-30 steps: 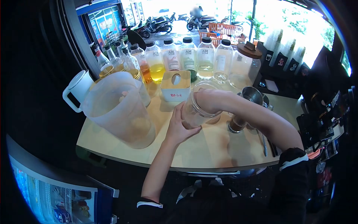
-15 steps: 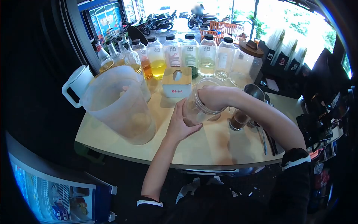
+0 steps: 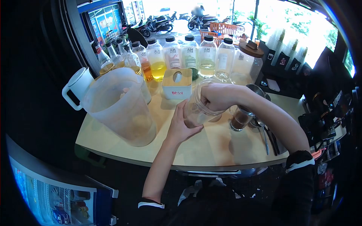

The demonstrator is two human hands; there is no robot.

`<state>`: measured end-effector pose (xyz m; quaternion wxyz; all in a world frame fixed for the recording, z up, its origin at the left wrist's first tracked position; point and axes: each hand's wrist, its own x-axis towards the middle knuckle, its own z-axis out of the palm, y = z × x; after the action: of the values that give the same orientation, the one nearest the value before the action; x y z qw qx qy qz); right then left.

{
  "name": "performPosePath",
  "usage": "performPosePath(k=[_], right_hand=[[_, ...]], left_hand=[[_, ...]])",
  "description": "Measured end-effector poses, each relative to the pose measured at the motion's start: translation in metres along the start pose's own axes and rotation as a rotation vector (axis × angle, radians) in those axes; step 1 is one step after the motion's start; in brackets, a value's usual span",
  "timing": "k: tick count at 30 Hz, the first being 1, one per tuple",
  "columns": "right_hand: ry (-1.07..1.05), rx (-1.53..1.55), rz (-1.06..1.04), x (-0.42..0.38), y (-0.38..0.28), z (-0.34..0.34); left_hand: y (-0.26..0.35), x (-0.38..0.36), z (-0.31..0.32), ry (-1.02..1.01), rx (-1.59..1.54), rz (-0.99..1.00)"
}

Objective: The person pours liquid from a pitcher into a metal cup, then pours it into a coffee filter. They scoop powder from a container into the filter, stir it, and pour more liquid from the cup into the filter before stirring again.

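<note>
My left hand [image 3: 181, 122] is wrapped round a clear jar [image 3: 194, 109] and holds it tilted, its mouth to the right. My right hand [image 3: 215, 97] reaches through the mouth into the jar. Its fingers look curled inside; whatever they grip is hidden. Just right of the jar stands a glass with brown liquid [image 3: 240, 121], partly behind my right forearm. A metal cup [image 3: 256, 90] shows beyond that forearm. A spoon [image 3: 265, 139] lies on the table near it.
At the left stand a large translucent pitcher [image 3: 120, 109] and a white jug [image 3: 78, 84]. A white box with a wooden lid [image 3: 177, 90] sits behind the jar. Several black-capped bottles [image 3: 158, 69] line the back, beside a wooden-lidded jar [image 3: 247, 67].
My right hand has shifted slightly within the jar, and its curled fingers show more now. My left hand keeps its hold. The view has moved a little.
</note>
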<state>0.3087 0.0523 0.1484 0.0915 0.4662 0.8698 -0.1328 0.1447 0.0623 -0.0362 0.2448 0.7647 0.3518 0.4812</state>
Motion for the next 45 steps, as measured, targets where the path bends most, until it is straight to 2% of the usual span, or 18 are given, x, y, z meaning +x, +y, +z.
performPosePath(k=[8,10,13,17,25,27,31,35,38,40,43,45], right_hand=[[-0.027,-0.025,-0.042,-0.004,0.004,-0.004],[0.082,0.143,-0.142,-0.013,0.009,-0.006],[0.148,0.319,-0.133,-0.023,0.014,-0.009],[0.14,0.42,-0.062,-0.04,0.018,-0.021],[0.294,0.66,-0.132,-0.065,0.039,-0.01],[0.257,0.683,-0.078,-0.072,0.037,-0.008],[0.321,0.812,-0.135,-0.078,0.04,0.0],[0.373,0.907,-0.1,-0.084,0.05,0.003],[0.447,0.924,-0.079,-0.097,0.055,0.002],[0.513,0.952,-0.051,-0.11,0.056,0.001],[0.575,0.938,-0.024,-0.13,0.069,0.005],[0.573,0.933,0.027,-0.146,0.079,0.008]], left_hand=[[0.003,-0.002,-0.002,-0.024,-0.001,-0.023],[0.005,-0.002,-0.002,-0.017,0.023,-0.035],[0.014,-0.003,-0.004,0.005,0.023,-0.067],[0.014,-0.002,-0.004,0.016,0.021,-0.032],[0.013,-0.003,0.0,0.023,-0.005,-0.125],[0.013,-0.003,-0.001,0.021,0.0,-0.096],[0.014,-0.003,0.002,0.061,-0.026,-0.076],[0.013,-0.004,0.001,0.011,-0.086,-0.096],[0.017,-0.003,0.001,0.013,-0.013,-0.094],[0.015,-0.002,0.004,0.015,-0.182,-0.146],[0.004,0.001,0.008,0.006,-0.327,-0.101],[0.003,0.0,0.005,0.017,-0.254,-0.088]])
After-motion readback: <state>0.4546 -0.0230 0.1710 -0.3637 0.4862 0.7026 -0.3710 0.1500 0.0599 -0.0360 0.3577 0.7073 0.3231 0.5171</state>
